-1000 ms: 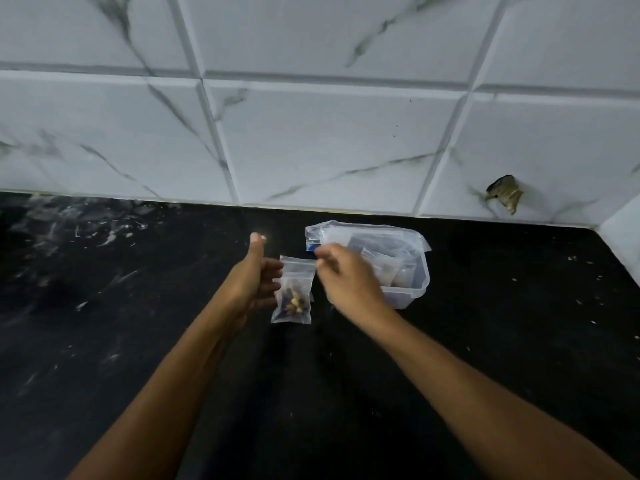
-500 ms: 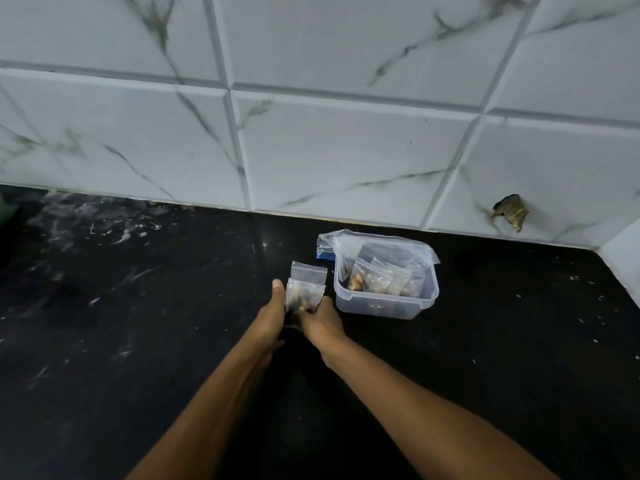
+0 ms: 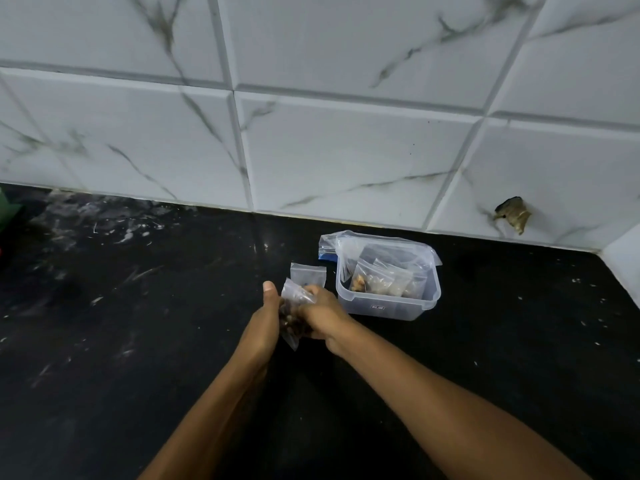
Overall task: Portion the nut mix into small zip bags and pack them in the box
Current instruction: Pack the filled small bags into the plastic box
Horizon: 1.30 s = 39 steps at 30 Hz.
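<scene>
Clear plastic, that's the small zip bag (image 3: 292, 311), dark nuts packed in its lower half, held above the black tabletop (image 3: 138, 341) between both hands. Left hand (image 3: 266, 320) has its thumb up along the bag's side; right hand (image 3: 320, 317) has its fingers curled and clamped on the other side. Just behind lies another little bag (image 3: 308, 271), flat on the tabletop. To the right, the clear box (image 3: 388, 306) stands open, several filled bags upright inside it, with a larger plastic bag (image 3: 346, 244) draped over its far rim.
</scene>
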Each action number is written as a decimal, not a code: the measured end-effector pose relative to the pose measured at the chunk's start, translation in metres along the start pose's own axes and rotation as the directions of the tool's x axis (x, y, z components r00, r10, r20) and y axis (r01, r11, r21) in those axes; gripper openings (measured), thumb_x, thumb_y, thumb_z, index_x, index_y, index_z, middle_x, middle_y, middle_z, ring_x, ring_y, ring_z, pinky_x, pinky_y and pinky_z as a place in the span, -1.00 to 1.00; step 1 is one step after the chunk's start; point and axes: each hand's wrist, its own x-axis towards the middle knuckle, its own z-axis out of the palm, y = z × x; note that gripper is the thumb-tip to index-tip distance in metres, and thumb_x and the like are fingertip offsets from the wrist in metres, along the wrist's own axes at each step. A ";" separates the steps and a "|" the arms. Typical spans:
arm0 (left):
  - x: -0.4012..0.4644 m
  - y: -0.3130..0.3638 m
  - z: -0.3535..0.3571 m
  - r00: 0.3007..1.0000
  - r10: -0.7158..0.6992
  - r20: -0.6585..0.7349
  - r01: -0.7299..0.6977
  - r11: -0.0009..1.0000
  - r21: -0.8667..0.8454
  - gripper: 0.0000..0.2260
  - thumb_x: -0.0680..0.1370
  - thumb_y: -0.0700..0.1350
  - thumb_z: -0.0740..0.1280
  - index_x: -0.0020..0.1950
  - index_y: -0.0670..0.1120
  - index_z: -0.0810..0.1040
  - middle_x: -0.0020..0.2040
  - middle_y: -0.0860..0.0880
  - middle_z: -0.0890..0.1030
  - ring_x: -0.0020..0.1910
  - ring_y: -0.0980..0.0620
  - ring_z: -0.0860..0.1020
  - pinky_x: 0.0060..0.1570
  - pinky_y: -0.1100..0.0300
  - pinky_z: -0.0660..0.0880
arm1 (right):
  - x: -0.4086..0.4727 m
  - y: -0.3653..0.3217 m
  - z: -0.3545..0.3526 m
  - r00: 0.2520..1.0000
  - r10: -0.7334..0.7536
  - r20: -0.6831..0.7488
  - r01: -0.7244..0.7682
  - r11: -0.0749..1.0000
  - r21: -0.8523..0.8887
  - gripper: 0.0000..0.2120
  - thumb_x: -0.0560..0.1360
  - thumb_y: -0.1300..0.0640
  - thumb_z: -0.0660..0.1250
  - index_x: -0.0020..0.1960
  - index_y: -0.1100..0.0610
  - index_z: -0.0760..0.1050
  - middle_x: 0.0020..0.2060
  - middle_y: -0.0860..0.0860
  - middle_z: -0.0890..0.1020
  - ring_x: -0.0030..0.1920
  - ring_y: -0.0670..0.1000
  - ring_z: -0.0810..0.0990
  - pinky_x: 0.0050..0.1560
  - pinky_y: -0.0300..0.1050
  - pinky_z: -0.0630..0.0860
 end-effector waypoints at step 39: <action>0.041 0.100 0.098 0.957 -0.175 0.232 0.202 0.974 -0.099 -0.23 0.59 0.35 -0.01 0.59 -0.20 0.12 0.58 -0.23 0.16 0.51 -0.24 0.26 0.39 -0.04 0.34 | 0.057 -0.037 -0.134 0.991 0.132 0.022 -0.115 0.924 -0.365 -0.75 0.58 0.15 0.18 0.16 0.25 0.50 0.07 0.24 0.64 -0.03 0.17 0.66 -0.03 0.02 0.61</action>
